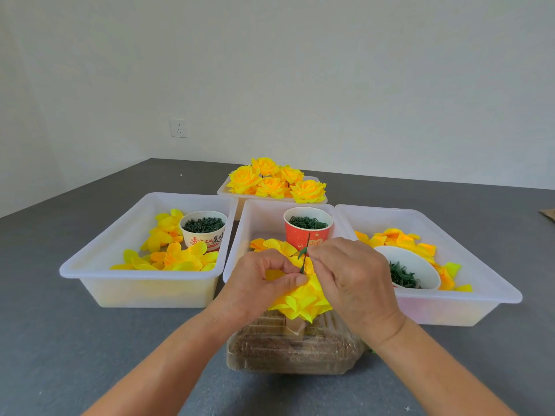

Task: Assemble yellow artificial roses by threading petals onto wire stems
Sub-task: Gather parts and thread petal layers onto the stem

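- Four white trays sit on your grey table (90, 340): the left tray (99, 265) with loose petals (177, 256) and a white cup (204, 229) of green parts, the centre tray (240, 235) with a red cup (307, 232), the right tray (480, 265) with a tipped white bowl (420, 265), and the far tray (223, 192) heaped with finished roses (270, 181).
- Low in the frame's centre, a clear plastic box (294, 346) lies just below your hands.
- Your left hand (261, 283) curls round the yellow half-built rose (303, 298) at mid-frame, thumb pressed at its centre.
- Your right hand (354, 274) pinches the thin green wire stem (305, 250), which stands upright out of the rose.
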The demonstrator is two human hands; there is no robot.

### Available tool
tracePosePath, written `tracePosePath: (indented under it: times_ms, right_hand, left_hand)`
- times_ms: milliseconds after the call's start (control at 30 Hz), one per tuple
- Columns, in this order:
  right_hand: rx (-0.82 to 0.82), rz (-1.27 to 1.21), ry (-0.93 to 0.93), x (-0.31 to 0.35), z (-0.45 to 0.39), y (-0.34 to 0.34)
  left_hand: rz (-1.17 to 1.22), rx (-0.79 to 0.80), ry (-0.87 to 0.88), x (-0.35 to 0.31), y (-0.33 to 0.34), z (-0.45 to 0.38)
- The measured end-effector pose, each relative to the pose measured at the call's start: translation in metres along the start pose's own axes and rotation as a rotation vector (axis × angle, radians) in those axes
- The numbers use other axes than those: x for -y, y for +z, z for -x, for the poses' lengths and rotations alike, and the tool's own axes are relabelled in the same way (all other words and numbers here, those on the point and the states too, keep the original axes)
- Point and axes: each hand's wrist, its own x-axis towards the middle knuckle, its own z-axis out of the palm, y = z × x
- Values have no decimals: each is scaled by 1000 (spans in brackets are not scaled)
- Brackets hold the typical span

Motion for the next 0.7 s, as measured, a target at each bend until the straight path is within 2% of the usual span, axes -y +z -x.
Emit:
tracePosePath:
  times_ms: [133, 300, 400, 567, 700]
  right_hand:
    - [78, -19, -94, -4, 8, -2]
    - [190, -96, -107, -10, 10, -3]
    - [204, -254, 69, -8, 9, -5]
    - [214, -569, 555, 0, -2, -3]
    - [323, -679, 706, 1, -6, 1]
  left_hand:
    - [43, -12, -21, 1, 0, 1]
    - [89, 0, -51, 4, -2, 3]
    - [76, 0, -60, 3, -2, 2]
    - [68, -1, -69, 3, -2, 1]
    - [76, -9, -72, 1, -1, 2]
